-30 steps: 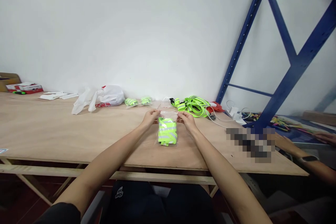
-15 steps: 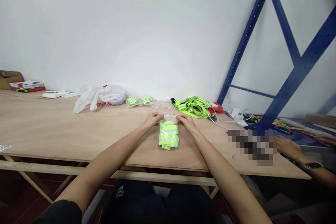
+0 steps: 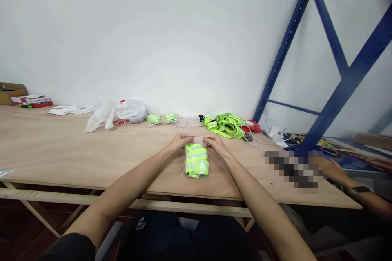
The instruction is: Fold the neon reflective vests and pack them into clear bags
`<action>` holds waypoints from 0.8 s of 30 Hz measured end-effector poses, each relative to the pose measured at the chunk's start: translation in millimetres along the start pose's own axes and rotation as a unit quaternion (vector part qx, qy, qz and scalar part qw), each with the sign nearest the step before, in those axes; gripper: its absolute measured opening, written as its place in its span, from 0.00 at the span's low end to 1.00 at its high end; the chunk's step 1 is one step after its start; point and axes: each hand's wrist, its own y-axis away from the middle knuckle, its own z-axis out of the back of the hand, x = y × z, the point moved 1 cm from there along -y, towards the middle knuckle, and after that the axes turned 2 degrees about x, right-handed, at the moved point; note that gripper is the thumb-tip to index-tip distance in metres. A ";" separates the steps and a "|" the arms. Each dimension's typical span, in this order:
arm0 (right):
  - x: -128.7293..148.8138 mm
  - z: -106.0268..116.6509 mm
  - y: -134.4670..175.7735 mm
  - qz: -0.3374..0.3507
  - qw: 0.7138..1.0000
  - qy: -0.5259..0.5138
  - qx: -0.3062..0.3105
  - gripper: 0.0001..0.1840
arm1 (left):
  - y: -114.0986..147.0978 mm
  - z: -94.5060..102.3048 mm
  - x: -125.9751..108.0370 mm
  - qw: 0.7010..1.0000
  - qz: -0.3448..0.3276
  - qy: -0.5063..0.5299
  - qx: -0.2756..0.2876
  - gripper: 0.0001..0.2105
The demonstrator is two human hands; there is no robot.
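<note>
A clear plastic bag (image 3: 200, 141) lies on the wooden table in front of me, its top edge pointing away from me. Inside it is a folded neon-yellow reflective strap (image 3: 196, 159) with silver stripes. My left hand (image 3: 180, 142) pinches the bag's upper left corner. At the upper right corner, my right hand (image 3: 215, 143) grips it between thumb and fingers. A thin reddish line runs along the top edge between the two hands.
Behind the hands lie two packed strap bundles (image 3: 163, 118), a white plastic bag (image 3: 131, 111) and a pile of loose reflective straps (image 3: 226, 124) with cables. A blue metal rack (image 3: 330, 65) rises at right. Another person's hand (image 3: 335, 171) is beside a pixelated patch.
Both hands have moved slightly toward me along with the bag's top edge. The other person's hand at right has shifted a little to the left.
</note>
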 end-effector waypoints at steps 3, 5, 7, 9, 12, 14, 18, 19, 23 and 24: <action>-2.1 0.4 -1.2 -0.003 1.000 0.002 0.002 0.20 | -0.7 -1.5 -0.7 1.000 -0.012 -0.005 -0.001 0.17; -3.4 1.3 -1.4 -0.007 1.000 0.000 -0.001 0.20 | -0.8 -1.3 -1.9 1.000 -0.019 -0.007 -0.004 0.17; -4.8 2.2 -1.6 -0.012 1.000 -0.002 -0.002 0.21 | -0.7 -0.2 -2.7 1.000 -0.023 -0.009 -0.007 0.16; -6.2 2.7 -2.1 -0.017 1.000 -0.001 -0.001 0.22 | -0.8 1.0 -1.9 1.000 -0.020 -0.010 -0.007 0.16; -7.3 2.3 -3.2 -0.021 1.000 0.009 0.006 0.22 | -2.1 2.0 2.5 1.000 -0.003 -0.009 -0.002 0.16; -7.1 1.4 -3.5 -0.018 1.000 0.018 0.013 0.22 | -4.0 1.8 6.7 1.000 0.008 -0.008 0.002 0.17; -4.8 -0.7 -2.9 -0.001 0.999 0.036 0.028 0.20 | -8.4 0.5 12.9 1.000 0.006 -0.010 0.005 0.15; -4.4 -1.0 -2.7 0.003 0.999 0.040 0.030 0.20 | -9.3 0.4 13.6 1.000 0.002 -0.012 0.005 0.15; -4.6 -0.9 -2.5 0.011 0.998 0.050 0.028 0.19 | -11.7 2.2 15.3 1.000 -0.019 -0.024 0.004 0.16; -5.3 -0.6 -2.7 0.010 0.998 0.051 0.027 0.20 | -12.2 2.9 16.0 0.999 -0.024 -0.030 0.003 0.17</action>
